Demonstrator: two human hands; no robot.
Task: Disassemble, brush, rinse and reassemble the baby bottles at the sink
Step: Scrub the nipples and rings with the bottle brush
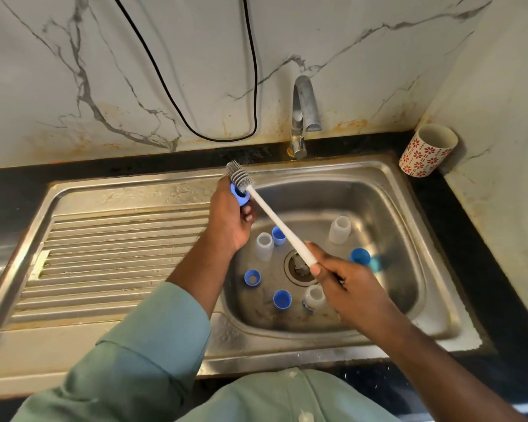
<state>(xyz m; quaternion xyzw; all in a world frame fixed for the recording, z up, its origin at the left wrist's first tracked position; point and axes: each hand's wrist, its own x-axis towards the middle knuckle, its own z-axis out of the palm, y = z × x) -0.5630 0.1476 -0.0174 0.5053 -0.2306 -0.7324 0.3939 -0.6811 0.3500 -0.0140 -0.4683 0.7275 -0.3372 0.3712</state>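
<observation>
- The draining board (119, 239) lay left of the sink basin (387, 190), its ridges running up to the basin's edge.
- The left hand (229, 220) was raised over the basin's left rim, fingers curled round a blue bottle ring (240, 196).
- The grey bristle head of the bottle brush (237, 175) sat at the ring's opening, above the basin's left rim; whether it passed right through the ring could not be told.
- The brush's white handle (281, 226) slanted down and right across the basin to the right hand (342, 281), which gripped its lower end, fingers clenched on it, above the drain (299, 266).
- On the basin floor left of the drain lay a clear bottle body (264, 246), a blue ring (278, 235) just beside it, another blue ring (252, 277) and a blue cap (282, 299) nearer the front.
- A third bottle (314, 298) lay just in front of the drain, partly hidden by the right hand.
- Right of the drain a second clear bottle body (339, 229) stood toward the back, and a blue piece (360, 256) lay beside the right hand.
- The tap (304, 114) rose behind the basin's back rim.
- A red-patterned cup (427, 152) stood on the dark counter past the basin's back right corner.
</observation>
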